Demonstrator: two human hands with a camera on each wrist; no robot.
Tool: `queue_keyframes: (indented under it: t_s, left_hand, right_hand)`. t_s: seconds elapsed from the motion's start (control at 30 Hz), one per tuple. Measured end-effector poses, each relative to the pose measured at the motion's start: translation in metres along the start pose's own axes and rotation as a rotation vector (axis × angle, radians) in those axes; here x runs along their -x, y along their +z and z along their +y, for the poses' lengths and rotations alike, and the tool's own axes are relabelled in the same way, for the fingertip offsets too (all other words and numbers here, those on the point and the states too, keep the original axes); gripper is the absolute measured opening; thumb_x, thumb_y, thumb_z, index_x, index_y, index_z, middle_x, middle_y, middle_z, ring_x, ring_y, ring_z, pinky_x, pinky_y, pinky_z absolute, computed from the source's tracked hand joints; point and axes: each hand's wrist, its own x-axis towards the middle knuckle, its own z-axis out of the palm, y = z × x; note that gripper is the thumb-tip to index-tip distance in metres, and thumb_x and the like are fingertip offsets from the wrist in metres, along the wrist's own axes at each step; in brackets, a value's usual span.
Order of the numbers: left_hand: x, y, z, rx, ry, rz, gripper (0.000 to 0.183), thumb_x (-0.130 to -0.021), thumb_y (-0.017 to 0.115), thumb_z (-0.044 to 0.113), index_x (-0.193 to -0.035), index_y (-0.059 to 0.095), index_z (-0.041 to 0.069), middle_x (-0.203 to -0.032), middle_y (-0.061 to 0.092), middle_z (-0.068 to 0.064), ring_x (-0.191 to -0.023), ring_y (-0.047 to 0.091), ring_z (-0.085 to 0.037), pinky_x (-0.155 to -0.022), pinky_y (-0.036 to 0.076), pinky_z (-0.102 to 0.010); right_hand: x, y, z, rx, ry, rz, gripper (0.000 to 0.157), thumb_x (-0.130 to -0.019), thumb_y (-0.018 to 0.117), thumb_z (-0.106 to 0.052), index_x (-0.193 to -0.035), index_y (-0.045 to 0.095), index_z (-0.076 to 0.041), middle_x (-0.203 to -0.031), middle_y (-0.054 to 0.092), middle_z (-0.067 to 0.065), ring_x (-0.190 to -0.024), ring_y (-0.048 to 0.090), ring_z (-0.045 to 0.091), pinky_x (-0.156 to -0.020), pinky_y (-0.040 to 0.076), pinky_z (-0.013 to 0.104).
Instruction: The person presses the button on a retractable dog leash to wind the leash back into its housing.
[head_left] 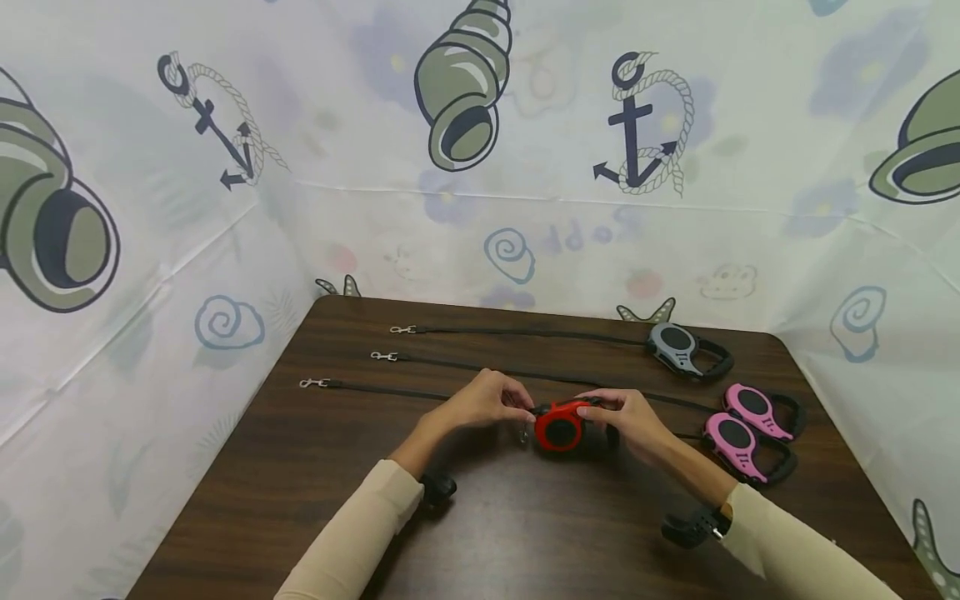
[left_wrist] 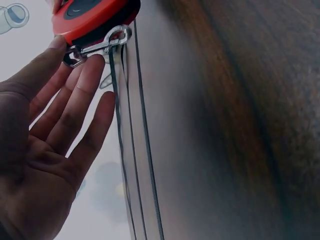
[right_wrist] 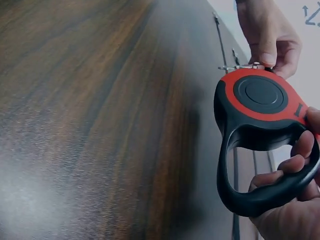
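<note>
A red and black retractable dog leash (head_left: 558, 431) is held above the table between both hands. The right hand (head_left: 636, 423) grips its black loop handle (right_wrist: 229, 172), fingers curled through the opening in the right wrist view. At the other end, the left hand (head_left: 483, 402) pinches the base of the metal snap clip (left_wrist: 92, 49) between thumb and forefinger, beside the casing. Its other fingers are loosely extended in the left wrist view. The leash's round black centre (right_wrist: 261, 93) faces the right wrist camera.
On the dark wooden table (head_left: 480, 533), a grey leash (head_left: 672, 340) and two pink leashes, one upper (head_left: 750, 404) and one lower (head_left: 733, 440), lie at the right. Their black cords stretch left to metal clips (head_left: 313, 383). A patterned cloth (head_left: 360, 233) surrounds the table's back and sides.
</note>
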Motion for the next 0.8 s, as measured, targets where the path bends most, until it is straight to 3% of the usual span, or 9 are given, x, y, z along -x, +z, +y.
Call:
queue_keyframes:
  t_s: [0.2, 0.4, 0.6, 0.8]
  left_hand:
    - [-0.001, 0.005, -0.002, -0.001, -0.012, -0.038, 0.014, -0.089, 0.087, 0.011, -0.101, 0.081, 0.006, -0.090, 0.080, -0.001, -0.079, 0.072, -0.002, -0.074, 0.058, -0.020]
    - [-0.002, 0.007, -0.003, -0.003, -0.021, -0.050, 0.019, -0.087, 0.088, 0.008, -0.104, 0.080, 0.004, -0.091, 0.080, -0.003, -0.080, 0.074, -0.004, -0.074, 0.059, -0.020]
    - [-0.006, 0.013, -0.006, -0.056, -0.013, -0.073, 0.019, -0.089, 0.087, 0.011, -0.106, 0.080, 0.004, -0.092, 0.080, -0.002, -0.081, 0.073, -0.002, -0.075, 0.058, -0.019]
    - [-0.007, 0.017, -0.009, -0.085, -0.036, -0.091, 0.016, -0.091, 0.085, 0.013, -0.105, 0.080, 0.006, -0.091, 0.080, 0.000, -0.081, 0.072, -0.001, -0.074, 0.057, -0.019]
  right_hand:
    - [0.002, 0.001, 0.008, -0.064, 0.043, -0.010, 0.041, -0.099, 0.075, -0.013, -0.130, 0.066, 0.012, -0.092, 0.073, 0.002, -0.074, 0.060, 0.014, -0.068, 0.053, 0.027]
    - [0.004, -0.001, 0.009, -0.040, 0.057, -0.027, 0.046, -0.094, 0.079, -0.008, -0.133, 0.063, 0.012, -0.099, 0.073, 0.007, -0.078, 0.060, 0.017, -0.067, 0.051, 0.027]
    - [0.007, -0.004, 0.012, 0.124, 0.067, -0.004, 0.054, -0.088, 0.085, -0.008, -0.134, 0.064, 0.010, -0.109, 0.073, 0.012, -0.091, 0.063, 0.016, -0.074, 0.054, 0.025]
    - [0.008, -0.004, 0.012, 0.360, -0.019, -0.004, 0.045, -0.088, 0.086, -0.015, -0.124, 0.071, 0.007, -0.091, 0.072, 0.009, -0.076, 0.059, 0.016, -0.065, 0.048, 0.023]
